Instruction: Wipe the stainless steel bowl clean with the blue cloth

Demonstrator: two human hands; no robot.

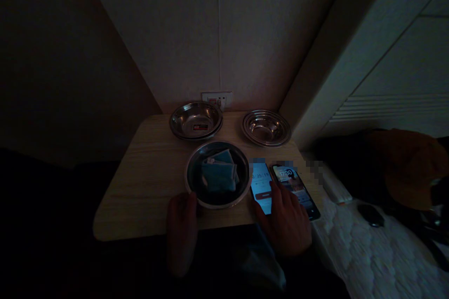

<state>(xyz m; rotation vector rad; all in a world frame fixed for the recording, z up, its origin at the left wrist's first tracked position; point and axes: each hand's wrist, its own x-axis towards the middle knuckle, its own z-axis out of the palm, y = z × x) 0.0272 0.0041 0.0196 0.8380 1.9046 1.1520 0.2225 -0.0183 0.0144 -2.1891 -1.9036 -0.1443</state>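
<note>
Left hand point(181, 226) curled at a bowl point(192, 172) of teal packets point(218, 177), grip too dark to tell — right hand point(289, 222), loosely spread, over phones point(257, 203)

A dim room, apparently a bedroom, whether in a home or lodging unclear; a quilted mattress point(379, 254) lies at right, beside a small wood-grain table point(143, 189) that stands against a plain wall point(175, 32) with a power socket point(226, 98).
</note>
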